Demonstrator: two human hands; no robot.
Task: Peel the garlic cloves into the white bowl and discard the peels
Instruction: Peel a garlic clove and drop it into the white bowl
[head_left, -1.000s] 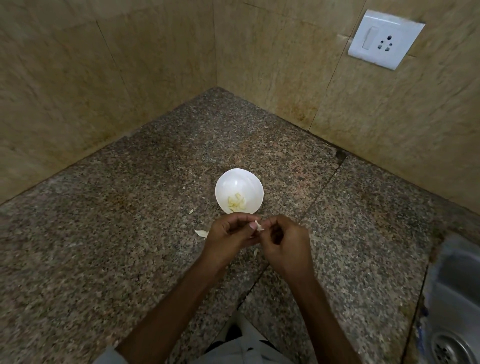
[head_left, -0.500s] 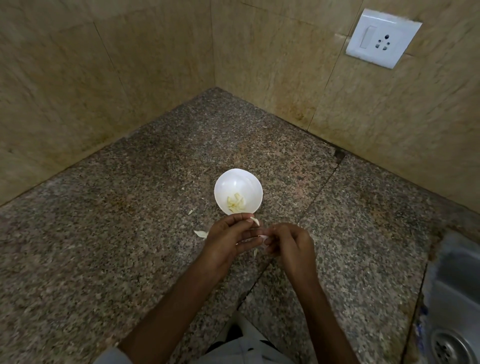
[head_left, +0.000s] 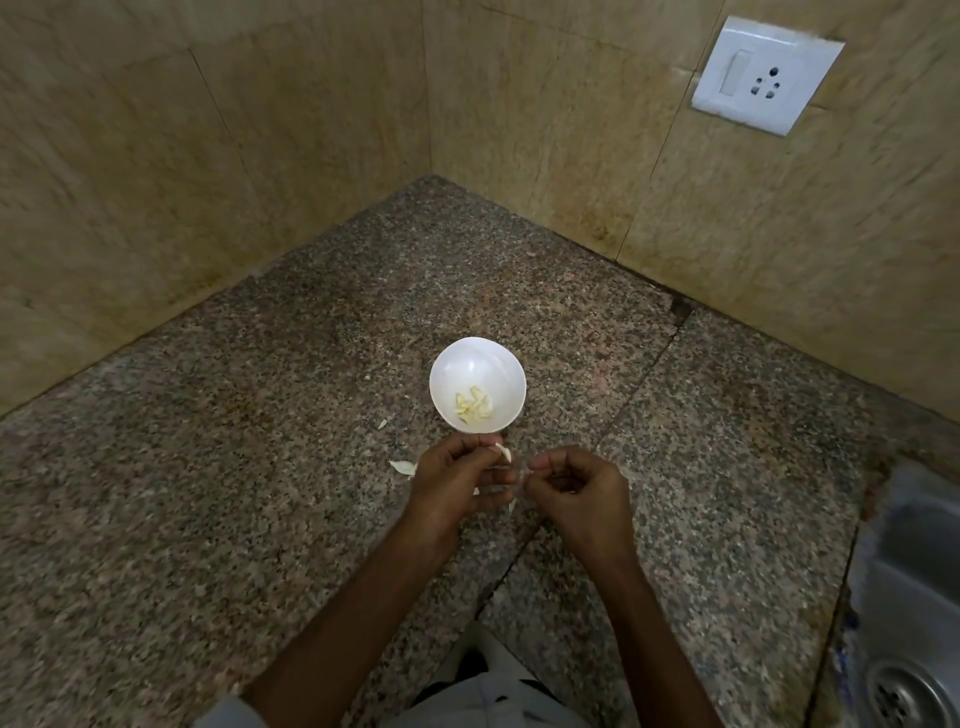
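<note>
Garlic clove (head_left: 504, 453) pinched in left hand (head_left: 457, 486).
One white bowl (head_left: 470, 364) above; two peel scraps (head_left: 404, 467) left; right hand (head_left: 576, 493) curled, hold unclear.

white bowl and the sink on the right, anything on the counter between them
Nothing loose: the head view shows bare granite counter between the white bowl and the steel sink, crossed only by a slab joint.
</note>
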